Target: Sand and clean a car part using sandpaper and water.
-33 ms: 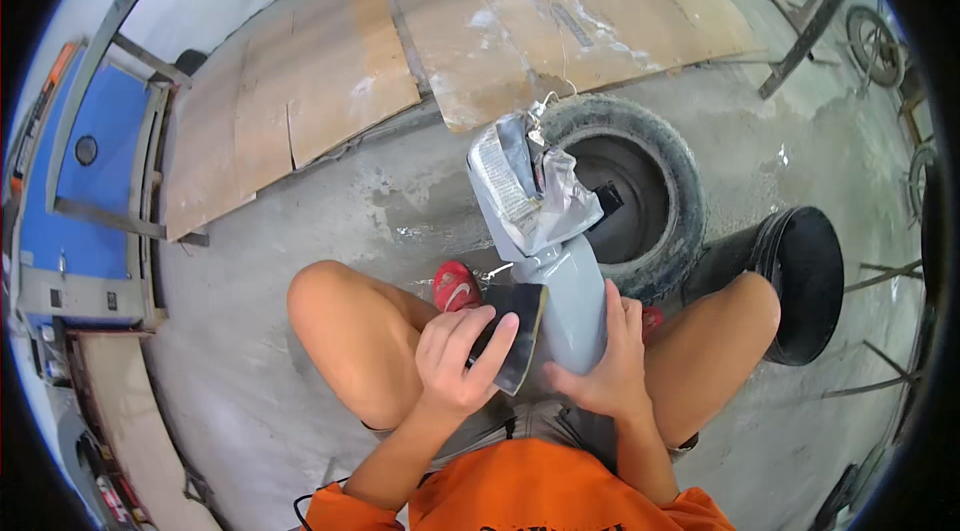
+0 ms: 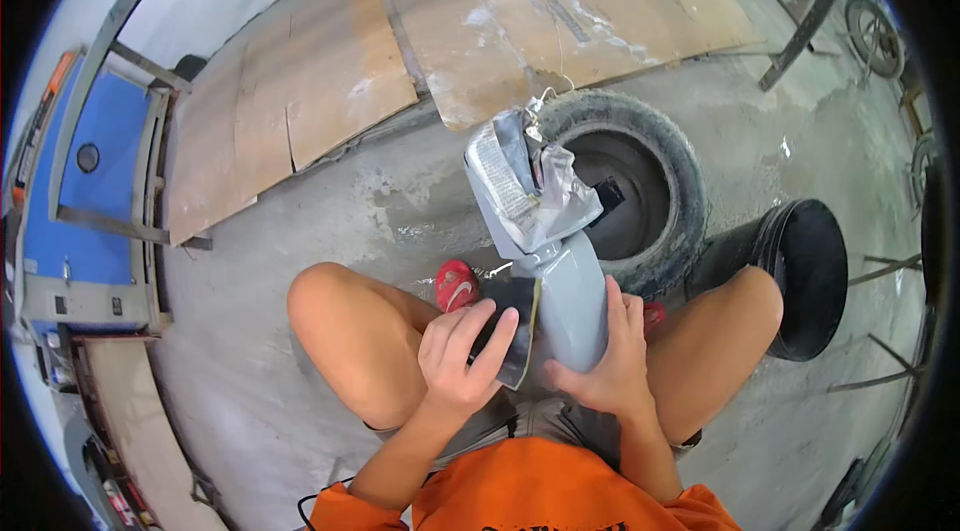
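Note:
My left hand (image 2: 460,356) grips a thin dark square sheet (image 2: 518,331) with a pale edge, held beside a smooth, glossy grey piece (image 2: 572,296). My right hand (image 2: 610,361) has its fingers and thumb around the lower end of that grey piece. Crumpled silver-grey wrapping (image 2: 515,191) with printing covers the piece's upper part, and a white cord (image 2: 563,71) runs up from it. A worn tyre (image 2: 660,126) lies flat on the floor behind the wrapped end, with a small black object (image 2: 612,193) visible over its opening.
Between my bent knees and the bike wheel (image 2: 875,41) stands a black bucket (image 2: 805,291). Cardboard sheets (image 2: 280,101) cover the floor ahead. A blue metal cabinet (image 2: 85,201) and a metal frame (image 2: 110,216) line the left. Metal legs (image 2: 880,381) stick out at the right.
The dark sheet in my left hand has shifted very slightly up and left. Otherwise my hands and the grey piece look almost the same.

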Demonstrator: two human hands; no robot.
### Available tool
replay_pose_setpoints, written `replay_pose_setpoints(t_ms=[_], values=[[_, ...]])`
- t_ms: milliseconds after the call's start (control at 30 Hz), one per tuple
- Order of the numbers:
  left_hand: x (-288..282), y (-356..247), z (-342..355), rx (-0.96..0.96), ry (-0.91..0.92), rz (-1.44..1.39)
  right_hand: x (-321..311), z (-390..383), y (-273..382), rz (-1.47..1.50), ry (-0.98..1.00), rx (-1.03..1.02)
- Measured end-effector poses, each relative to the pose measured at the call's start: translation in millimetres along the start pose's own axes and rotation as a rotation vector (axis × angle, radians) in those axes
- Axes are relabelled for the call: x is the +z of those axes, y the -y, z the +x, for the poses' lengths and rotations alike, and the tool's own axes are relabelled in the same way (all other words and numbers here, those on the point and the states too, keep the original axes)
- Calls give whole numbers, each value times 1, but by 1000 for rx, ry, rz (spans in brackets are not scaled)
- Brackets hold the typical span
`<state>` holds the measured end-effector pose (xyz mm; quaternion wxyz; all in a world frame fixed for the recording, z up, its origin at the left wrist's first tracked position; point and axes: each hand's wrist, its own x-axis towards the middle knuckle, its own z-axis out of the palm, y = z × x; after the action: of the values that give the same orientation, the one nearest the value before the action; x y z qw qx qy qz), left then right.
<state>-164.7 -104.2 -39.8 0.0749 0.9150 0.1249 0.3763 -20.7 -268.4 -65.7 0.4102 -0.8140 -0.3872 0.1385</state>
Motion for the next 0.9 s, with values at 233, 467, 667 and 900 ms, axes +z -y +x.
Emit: replay_pose_setpoints(t_ms=[233, 467, 667, 900], values=[[38, -15, 14, -101, 19, -20, -2, -2, -6, 45, -6, 26], [24, -21, 33, -70, 261, -39, -3, -4, -14, 116, -22, 42], [16, -14, 45, -8, 405, 31, -5, -5, -20, 159, -32, 23], [23, 4, 49, 129, 493, 74, -8, -5, -25, 175, -60, 35]])
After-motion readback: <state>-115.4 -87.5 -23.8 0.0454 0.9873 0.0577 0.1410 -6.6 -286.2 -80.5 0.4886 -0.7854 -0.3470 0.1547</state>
